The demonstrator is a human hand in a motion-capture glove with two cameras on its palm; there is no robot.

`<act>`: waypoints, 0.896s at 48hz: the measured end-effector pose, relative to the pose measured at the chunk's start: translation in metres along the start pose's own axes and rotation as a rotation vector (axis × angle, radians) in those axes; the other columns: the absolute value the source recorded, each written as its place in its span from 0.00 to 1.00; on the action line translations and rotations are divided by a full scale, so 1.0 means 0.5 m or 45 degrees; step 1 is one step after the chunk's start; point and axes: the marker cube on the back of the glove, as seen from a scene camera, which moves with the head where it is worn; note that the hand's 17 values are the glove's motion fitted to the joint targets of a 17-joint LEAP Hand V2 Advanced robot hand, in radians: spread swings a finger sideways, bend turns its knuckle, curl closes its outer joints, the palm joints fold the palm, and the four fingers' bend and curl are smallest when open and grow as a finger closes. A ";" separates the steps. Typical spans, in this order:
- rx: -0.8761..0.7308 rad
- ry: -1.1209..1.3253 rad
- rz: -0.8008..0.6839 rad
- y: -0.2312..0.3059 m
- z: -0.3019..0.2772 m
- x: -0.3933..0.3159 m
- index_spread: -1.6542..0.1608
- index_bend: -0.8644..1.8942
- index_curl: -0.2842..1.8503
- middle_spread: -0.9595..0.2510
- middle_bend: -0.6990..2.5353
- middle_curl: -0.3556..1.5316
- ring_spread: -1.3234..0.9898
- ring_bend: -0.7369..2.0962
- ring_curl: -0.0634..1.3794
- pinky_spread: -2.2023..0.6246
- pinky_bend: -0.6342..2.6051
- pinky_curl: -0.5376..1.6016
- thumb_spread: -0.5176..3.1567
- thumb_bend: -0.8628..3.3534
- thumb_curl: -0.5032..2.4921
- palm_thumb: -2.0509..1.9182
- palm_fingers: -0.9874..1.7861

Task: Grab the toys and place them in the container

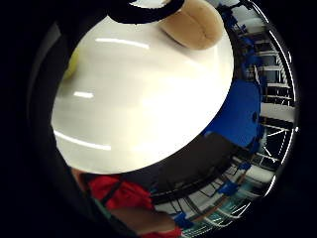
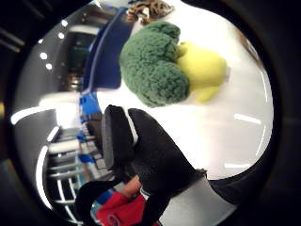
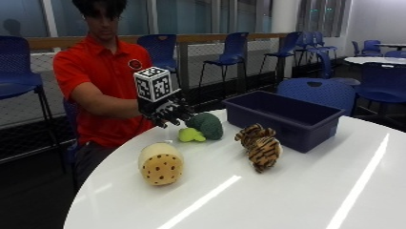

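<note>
The white surface (image 1: 143,94) fills most of this view, glossy, with streaks of light across it. At one edge of it lies part of a tan plush toy (image 1: 195,25), touching the surface, its stitched seam showing. At the opposite edge a small patch of yellow-green (image 1: 73,64) peeks in; what it belongs to cannot be told here. Beyond the surface's rim stand blue chairs (image 1: 240,111) on a dark floor, with a railing behind them. A person's red shirt (image 1: 121,193) shows just past the rim.
</note>
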 end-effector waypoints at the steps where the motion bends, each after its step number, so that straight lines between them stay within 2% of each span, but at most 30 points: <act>1: -0.001 -0.001 -0.001 -0.001 0.001 -0.001 0.84 0.35 0.14 0.76 0.26 0.20 0.56 0.31 0.05 0.78 0.36 0.30 0.25 0.18 0.17 0.48 0.35; 8: -0.017 0.005 -0.019 -0.008 0.010 -0.016 0.79 0.36 0.16 0.73 0.27 0.24 0.54 0.32 0.07 0.78 0.40 0.34 0.35 0.18 0.17 0.48 0.33; 16: -0.026 -0.008 -0.038 -0.011 0.015 -0.026 0.77 0.36 0.18 0.72 0.27 0.26 0.54 0.32 0.09 0.78 0.41 0.36 0.40 0.18 0.18 0.48 0.32; 32: -0.012 -0.006 -0.112 -0.037 0.011 -0.067 0.75 0.36 0.21 0.71 0.27 0.30 0.53 0.32 0.13 0.78 0.41 0.38 0.42 0.18 0.18 0.48 0.31; 43: -0.060 -0.047 -0.163 -0.097 0.031 -0.141 0.75 0.35 0.21 0.72 0.26 0.31 0.54 0.32 0.15 0.79 0.42 0.39 0.42 0.18 0.19 0.48 0.30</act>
